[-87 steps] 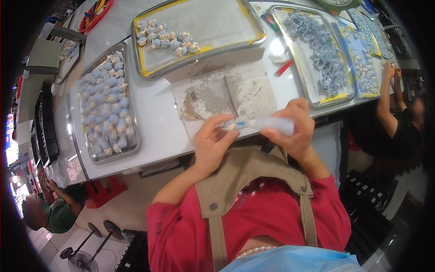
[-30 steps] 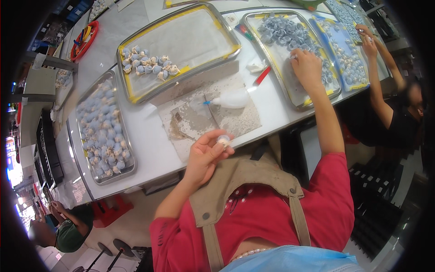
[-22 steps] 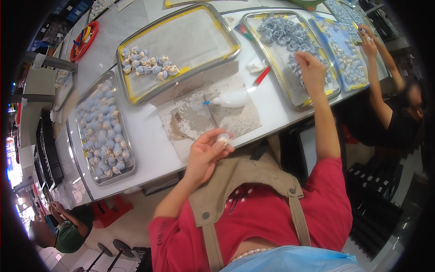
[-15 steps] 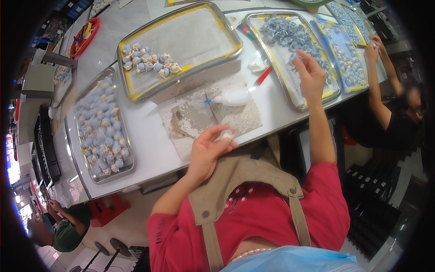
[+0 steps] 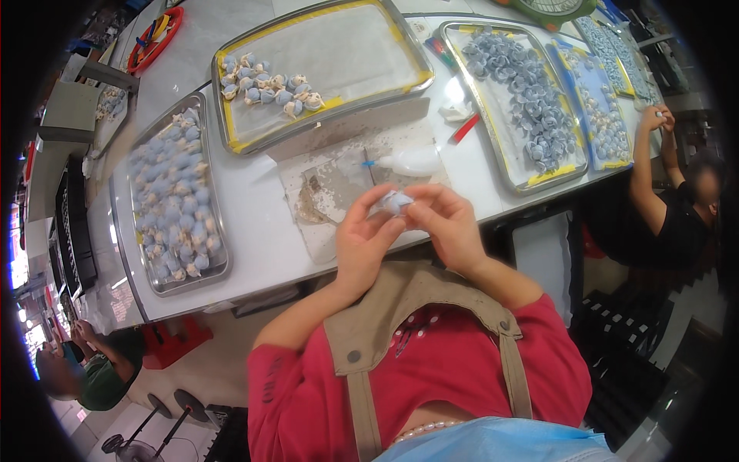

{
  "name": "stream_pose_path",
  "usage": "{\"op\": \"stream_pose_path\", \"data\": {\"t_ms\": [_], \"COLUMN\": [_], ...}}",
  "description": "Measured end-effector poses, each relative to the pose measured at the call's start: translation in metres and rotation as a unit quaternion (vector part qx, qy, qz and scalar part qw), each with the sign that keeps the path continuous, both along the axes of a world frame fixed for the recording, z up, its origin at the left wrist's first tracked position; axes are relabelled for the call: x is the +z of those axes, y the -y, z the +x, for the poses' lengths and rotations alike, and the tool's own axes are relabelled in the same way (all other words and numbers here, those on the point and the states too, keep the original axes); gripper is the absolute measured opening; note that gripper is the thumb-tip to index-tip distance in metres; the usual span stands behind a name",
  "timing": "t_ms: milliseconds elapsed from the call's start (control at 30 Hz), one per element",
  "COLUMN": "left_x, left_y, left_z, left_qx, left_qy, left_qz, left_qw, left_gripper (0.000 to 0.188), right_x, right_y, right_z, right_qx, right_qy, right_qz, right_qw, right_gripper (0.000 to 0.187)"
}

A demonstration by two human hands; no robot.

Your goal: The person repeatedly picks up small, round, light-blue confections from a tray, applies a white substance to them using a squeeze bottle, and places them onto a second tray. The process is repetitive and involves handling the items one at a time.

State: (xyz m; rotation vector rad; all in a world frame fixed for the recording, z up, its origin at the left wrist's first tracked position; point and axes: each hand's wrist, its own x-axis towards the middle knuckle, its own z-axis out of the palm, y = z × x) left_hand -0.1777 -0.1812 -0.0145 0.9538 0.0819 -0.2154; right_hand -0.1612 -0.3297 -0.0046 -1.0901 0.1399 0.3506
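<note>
One small piece | pale blue-grey, roundish | left hand, right hand: grip pinching it with fingertips

Dark lettering, on the left red sleeve, too blurred to read

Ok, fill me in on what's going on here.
A person's left hand and right hand pinch a small blue-grey piece between their fingertips. Just beyond, a white bottle with a blue tip lies on stained cardboard. Cup-shaped pieces fill part of the right-hand tray; blue-and-cream pieces sit in the left tray and middle tray.
</note>
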Motion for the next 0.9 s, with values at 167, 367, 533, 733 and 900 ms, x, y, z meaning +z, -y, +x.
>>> {"op": "stream_pose_path", "data": {"t_ms": [167, 367, 533, 733, 900], "left_x": [0.006, 0.004, 0.001, -0.002, -0.002], "left_y": [-0.003, -0.007, -0.007, -0.009, -0.009], "left_z": [-0.001, -0.004, -0.006, -0.011, -0.008], "left_qx": [0.019, -0.001, -0.004, -0.001, -0.001], "left_qy": [0.033, 0.020, 0.037, 0.043, 0.065], "left_qz": [0.054, 0.066, 0.093, 0.148, 0.170], "left_qw": [0.998, 0.998, 0.995, 0.988, 0.983], "left_gripper": [0.041, 0.037, 0.038, 0.035, 0.031], "right_x": [-0.003, -0.003, -0.002, 0.012, 0.005], "right_y": [-0.001, 0.000, 0.002, 0.008, 0.012], "right_z": [-0.007, -0.001, 0.000, 0.001, 0.011], "right_qx": [0.003, -0.042, -0.057, -0.013, 0.005], "right_qy": [0.162, 0.390, 0.473, 0.498, 0.510], "right_qz": [-0.235, -0.355, -0.416, -0.462, -0.432], "right_qw": [0.958, 0.848, 0.775, 0.733, 0.744], "right_gripper": [0.020, 0.027, 0.029, 0.025, 0.023]}}
